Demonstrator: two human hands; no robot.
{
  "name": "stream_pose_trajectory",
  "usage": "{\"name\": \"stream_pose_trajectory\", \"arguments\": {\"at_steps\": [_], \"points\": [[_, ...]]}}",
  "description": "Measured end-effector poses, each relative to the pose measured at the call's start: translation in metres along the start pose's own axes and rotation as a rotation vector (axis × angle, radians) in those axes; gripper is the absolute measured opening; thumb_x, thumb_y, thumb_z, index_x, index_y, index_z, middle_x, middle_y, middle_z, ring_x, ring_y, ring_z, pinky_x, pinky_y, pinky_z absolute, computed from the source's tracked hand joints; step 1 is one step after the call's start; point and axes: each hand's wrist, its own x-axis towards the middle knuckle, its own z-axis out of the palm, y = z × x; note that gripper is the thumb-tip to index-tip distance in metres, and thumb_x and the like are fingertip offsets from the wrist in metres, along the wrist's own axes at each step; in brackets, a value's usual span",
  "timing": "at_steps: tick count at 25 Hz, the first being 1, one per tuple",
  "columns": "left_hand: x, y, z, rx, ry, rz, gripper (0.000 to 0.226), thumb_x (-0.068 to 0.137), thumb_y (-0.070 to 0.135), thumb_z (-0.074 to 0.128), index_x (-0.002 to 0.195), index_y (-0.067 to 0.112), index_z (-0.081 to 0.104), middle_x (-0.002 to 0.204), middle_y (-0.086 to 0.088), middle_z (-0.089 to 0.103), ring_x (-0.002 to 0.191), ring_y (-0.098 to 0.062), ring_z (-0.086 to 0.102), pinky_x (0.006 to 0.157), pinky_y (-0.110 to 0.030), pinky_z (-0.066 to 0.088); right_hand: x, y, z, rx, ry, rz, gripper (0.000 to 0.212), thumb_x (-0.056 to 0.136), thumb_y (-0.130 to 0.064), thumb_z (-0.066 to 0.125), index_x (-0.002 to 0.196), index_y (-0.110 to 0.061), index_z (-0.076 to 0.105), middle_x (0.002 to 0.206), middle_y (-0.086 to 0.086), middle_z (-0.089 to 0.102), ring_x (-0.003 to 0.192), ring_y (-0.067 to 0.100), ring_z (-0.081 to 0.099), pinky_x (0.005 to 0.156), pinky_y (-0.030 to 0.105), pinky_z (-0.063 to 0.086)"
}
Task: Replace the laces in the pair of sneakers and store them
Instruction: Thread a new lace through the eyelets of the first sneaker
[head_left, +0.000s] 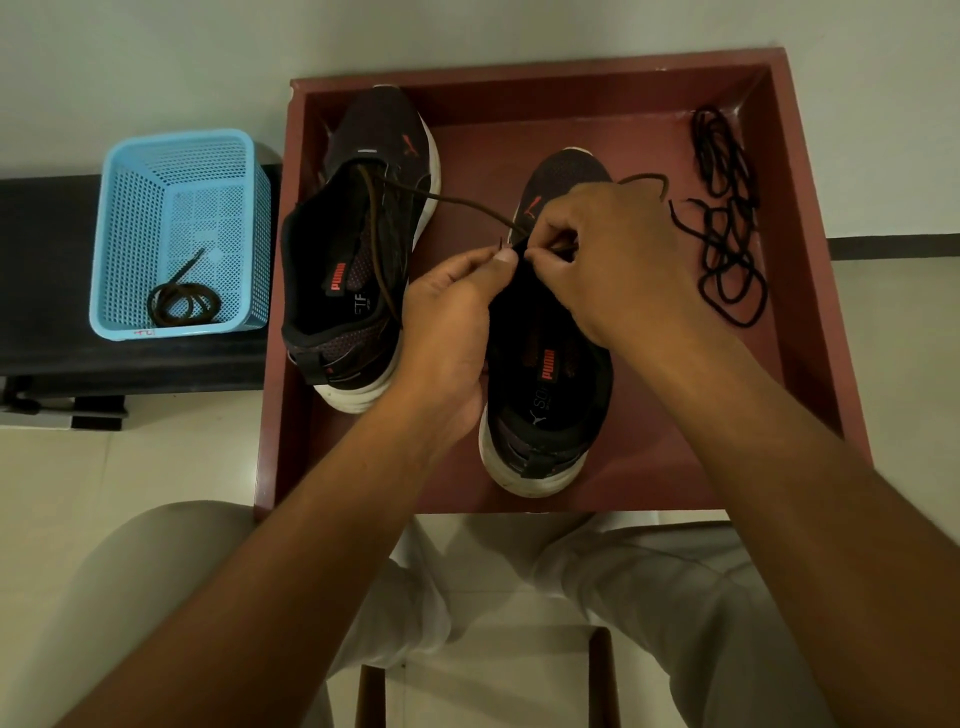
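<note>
Pale tiled floor under a red-brown tray (810, 291). On it we log two sneakers: right sneaker (550, 395) mid-tray, long axis toe toward the far edge; left sneaker (358, 249) by the left edge, tipped on its side. Our left hand (447, 322) and right hand (608, 260) each pinch the brown lace (457, 202) at an eyelet. Limp, light cord, we judge; best taken at the stiff tip. Black laces (727, 223) lie at the right edge; a blue basket (130, 208) sits off-tray.

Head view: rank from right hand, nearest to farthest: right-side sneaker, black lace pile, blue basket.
1. Right-side sneaker: directly under the right hand, which works at its eyelets.
2. Black lace pile: loose on the tray's right side, apart from the hand.
3. Blue basket: off the tray, far left, beyond the other sneaker.
</note>
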Motion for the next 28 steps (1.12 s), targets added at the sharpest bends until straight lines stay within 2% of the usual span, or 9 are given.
{"name": "stream_pose_trajectory", "arguments": {"at_steps": [2, 5, 8, 13, 17, 20, 22, 25, 28], "points": [[0.003, 0.000, -0.001, 0.030, 0.007, -0.030, 0.028, 0.104, 0.024, 0.054, 0.114, 0.009, 0.075, 0.113, -0.013, 0.076, 0.109, -0.028, 0.073, 0.100, -0.047, 0.056, -0.004, 0.002, -0.008, 0.021, -0.018, 0.018, 0.009, 0.095, -0.022, 0.070, 0.097, -0.021, 0.079, 0.092, -0.011, 0.066, 0.083, 0.004, 0.059, 0.070, 0.011, 0.042], [0.008, 0.002, 0.001, 0.080, 0.039, 0.027, 0.023, 0.103, 0.013, 0.055, 0.112, 0.009, 0.076, 0.107, -0.011, 0.078, 0.103, -0.025, 0.075, 0.092, -0.042, 0.061, -0.010, 0.003, -0.014, 0.052, -0.039, 0.037, 0.016, 0.098, -0.016, 0.066, 0.106, -0.020, 0.080, 0.099, -0.008, 0.070, 0.085, 0.001, 0.057, 0.071, 0.000, 0.039], [0.010, 0.003, 0.004, 0.163, 0.044, 0.108, 0.017, 0.099, 0.005, 0.062, 0.108, 0.006, 0.076, 0.101, -0.009, 0.079, 0.095, -0.019, 0.076, 0.081, -0.028, 0.061, -0.013, 0.003, -0.010, 0.135, 0.046, 0.136, 0.011, 0.094, -0.016, 0.073, 0.100, -0.023, 0.079, 0.092, -0.013, 0.071, 0.075, -0.002, 0.060, 0.068, 0.000, 0.043], [0.013, 0.000, 0.004, 0.223, 0.045, 0.133, 0.012, 0.096, 0.006, 0.068, 0.105, 0.006, 0.076, 0.095, -0.010, 0.078, 0.091, -0.024, 0.076, 0.077, -0.031, 0.062, -0.010, -0.003, -0.004, 0.255, 0.151, 0.198, 0.024, 0.083, -0.011, 0.082, 0.089, -0.029, 0.067, 0.077, -0.013, 0.066, 0.070, 0.000, 0.064, 0.065, 0.007, 0.048], [0.016, -0.001, 0.008, 0.280, 0.103, 0.220, 0.006, 0.094, 0.009, 0.072, 0.096, 0.008, 0.078, 0.087, -0.009, 0.078, 0.081, -0.020, 0.074, 0.078, -0.036, 0.061, -0.012, -0.002, -0.010, 0.227, 0.101, 0.178, 0.026, 0.081, -0.014, 0.084, 0.093, -0.030, 0.068, 0.087, -0.012, 0.068, 0.082, 0.000, 0.064, 0.072, 0.007, 0.049], [0.017, -0.001, 0.013, 0.344, 0.110, 0.233, 0.009, 0.095, 0.015, 0.071, 0.088, 0.015, 0.077, 0.083, -0.007, 0.076, 0.079, -0.024, 0.074, 0.074, -0.044, 0.061, -0.025, 0.001, -0.020, 0.092, 0.089, 0.183, 0.038, 0.074, -0.025, 0.089, 0.101, -0.033, 0.063, 0.110, -0.009, 0.058, 0.105, 0.008, 0.054, 0.089, 0.022, 0.049], [0.018, -0.001, 0.013, 0.379, 0.119, 0.250, 0.012, 0.096, 0.016, 0.069, 0.086, 0.018, 0.077, 0.082, -0.003, 0.076, 0.082, -0.027, 0.074, 0.075, -0.048, 0.063, -0.037, 0.003, -0.026, 0.080, 0.095, 0.277, 0.043, 0.073, -0.030, 0.090, 0.103, -0.031, 0.059, 0.105, -0.008, 0.056, 0.097, 0.012, 0.056, 0.077, 0.023, 0.047], [0.016, 0.000, 0.017, 0.430, 0.129, 0.290, 0.015, 0.097, 0.018, 0.067, 0.085, 0.021, 0.075, 0.079, 0.003, 0.075, 0.079, -0.018, 0.074, 0.078, -0.047, 0.063, -0.045, 0.007, -0.028, 0.186, 0.091, 0.381, 0.033, 0.081, -0.017, 0.084, 0.097, -0.029, 0.058, 0.080, -0.011, 0.061, 0.065, -0.001, 0.059, 0.055, 0.010, 0.042], [0.016, -0.004, 0.018, 0.490, 0.143, 0.312, 0.018, 0.097, 0.023, 0.062, 0.082, 0.025, 0.071, 0.075, 0.006, 0.072, 0.073, -0.014, 0.070, 0.075, -0.049, 0.061, -0.044, 0.006, -0.030, 0.214, 0.113, 0.392, 0.029, 0.082, -0.008, 0.079, 0.094, -0.026, 0.059, 0.073, -0.010, 0.062, 0.060, -0.010, 0.057, 0.050, 0.006, 0.042]]}}
